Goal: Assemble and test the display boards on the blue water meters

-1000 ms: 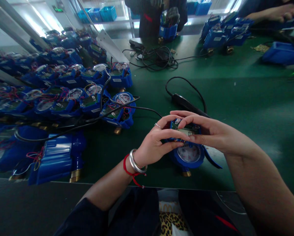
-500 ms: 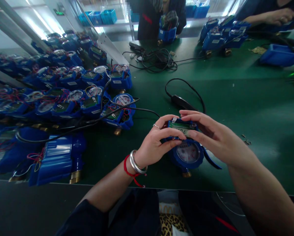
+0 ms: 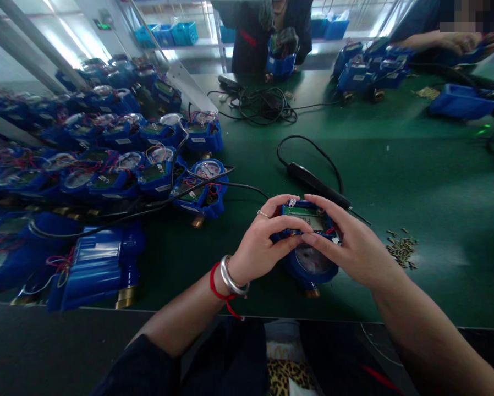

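Note:
A blue meter (image 3: 313, 261) with a round dial and a brass fitting lies on the green table in front of me. Its upper part holds a green circuit board with a small display (image 3: 313, 222). My left hand (image 3: 263, 236), with a ring and a silver bangle, grips the left side of this upper housing. Around its right side curl the fingers of my right hand (image 3: 350, 242), the thumb by the display's lower edge. Both thumbs nearly meet there. Just beyond the meter lies a black electric screwdriver (image 3: 313, 182) with its cable.
Rows of blue meters (image 3: 110, 181) with loose wires fill the left side. Small screws (image 3: 402, 250) lie to the right on the green table (image 3: 437, 187). Coiled black cables (image 3: 267, 104) and a blue bin (image 3: 461, 102) lie farther back. Two people sit across the table.
My right hand has moved down and closed around the meter's right side, its thumb lower on the display. The blue strip right of the meter no longer shows; more screws and the screwdriver tip are visible.

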{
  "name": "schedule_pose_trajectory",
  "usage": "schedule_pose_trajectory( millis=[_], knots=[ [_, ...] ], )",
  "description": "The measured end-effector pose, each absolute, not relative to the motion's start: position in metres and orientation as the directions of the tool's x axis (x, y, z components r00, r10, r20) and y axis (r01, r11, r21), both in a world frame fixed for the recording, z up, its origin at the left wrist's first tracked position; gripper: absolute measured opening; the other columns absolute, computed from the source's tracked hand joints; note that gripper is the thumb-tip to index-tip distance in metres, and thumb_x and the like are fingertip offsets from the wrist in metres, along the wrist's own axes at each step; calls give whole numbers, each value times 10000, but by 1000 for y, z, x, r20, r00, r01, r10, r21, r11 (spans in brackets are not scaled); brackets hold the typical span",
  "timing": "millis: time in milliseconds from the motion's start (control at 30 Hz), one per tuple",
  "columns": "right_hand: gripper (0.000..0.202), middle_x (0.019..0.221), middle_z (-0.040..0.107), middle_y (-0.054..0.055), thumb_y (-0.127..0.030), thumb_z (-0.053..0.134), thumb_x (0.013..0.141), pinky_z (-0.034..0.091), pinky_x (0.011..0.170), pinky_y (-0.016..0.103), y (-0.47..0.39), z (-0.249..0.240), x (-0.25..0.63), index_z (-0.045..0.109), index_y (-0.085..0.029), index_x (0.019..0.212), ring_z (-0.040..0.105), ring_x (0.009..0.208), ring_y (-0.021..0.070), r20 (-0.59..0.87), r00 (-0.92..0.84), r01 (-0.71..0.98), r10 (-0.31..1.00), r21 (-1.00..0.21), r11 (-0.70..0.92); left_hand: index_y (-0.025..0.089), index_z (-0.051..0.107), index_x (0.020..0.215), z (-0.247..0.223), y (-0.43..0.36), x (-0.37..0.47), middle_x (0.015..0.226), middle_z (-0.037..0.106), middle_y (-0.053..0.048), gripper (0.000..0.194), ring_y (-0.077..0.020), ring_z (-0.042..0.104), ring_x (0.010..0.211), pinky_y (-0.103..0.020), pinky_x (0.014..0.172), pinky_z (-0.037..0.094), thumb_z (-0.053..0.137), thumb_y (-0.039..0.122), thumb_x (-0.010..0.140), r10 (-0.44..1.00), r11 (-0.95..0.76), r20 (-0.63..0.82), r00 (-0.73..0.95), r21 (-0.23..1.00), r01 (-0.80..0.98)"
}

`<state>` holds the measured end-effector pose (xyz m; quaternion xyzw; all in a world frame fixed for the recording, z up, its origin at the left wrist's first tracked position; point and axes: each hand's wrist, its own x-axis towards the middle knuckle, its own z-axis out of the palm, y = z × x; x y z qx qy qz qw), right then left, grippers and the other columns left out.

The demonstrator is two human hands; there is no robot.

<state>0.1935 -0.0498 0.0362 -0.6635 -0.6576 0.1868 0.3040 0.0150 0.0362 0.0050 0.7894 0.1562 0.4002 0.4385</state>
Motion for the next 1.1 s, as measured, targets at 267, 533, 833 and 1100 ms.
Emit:
schedule_pose_trajectory(
  millis=[267, 533, 833, 1100],
  knots=[
    [633, 1312, 623, 97, -516, 631, 850, 504, 999, 378, -48, 40, 194, 531, -161, 1364, 611, 1168, 255, 181, 98, 761, 979, -648, 44, 207, 630, 1027, 6, 35, 16, 1375, 450, -119, 227, -254, 452, 1330, -438, 1084, 433, 668, 95, 832, 526, -654, 521, 672, 753, -72],
    [624, 1293, 638, 74, -498, 640, 844, 511, 990, 370, -46, 38, 197, 528, -183, 1370, 632, 1129, 235, 161, 45, 776, 986, -627, 67, 231, 549, 1189, -1, 35, 17, 1318, 494, -114, 437, -244, 507, 1265, -428, 1050, 475, 685, 71, 806, 533, -720, 566, 629, 693, -14],
    [642, 1292, 633, 115, -478, 670, 811, 534, 961, 423, -45, 32, 192, 537, -158, 1351, 630, 1134, 283, 202, 44, 820, 978, -567, 80, 252, 427, 1381, -9, 37, 19, 1324, 526, -104, 638, -238, 525, 1258, -430, 1065, 477, 597, 21, 811, 522, -757, 594, 612, 654, 12],
    [695, 1326, 609, 131, -494, 679, 810, 515, 997, 446, -48, 33, 195, 504, -145, 1385, 608, 1175, 296, 201, -4, 837, 980, -535, 113, 232, 51, 1546, -13, 35, 18, 1367, 547, -141, 895, -265, 549, 1246, -456, 1047, 493, 627, 161, 864, 573, -739, 516, 637, 661, 130]
  ],
)
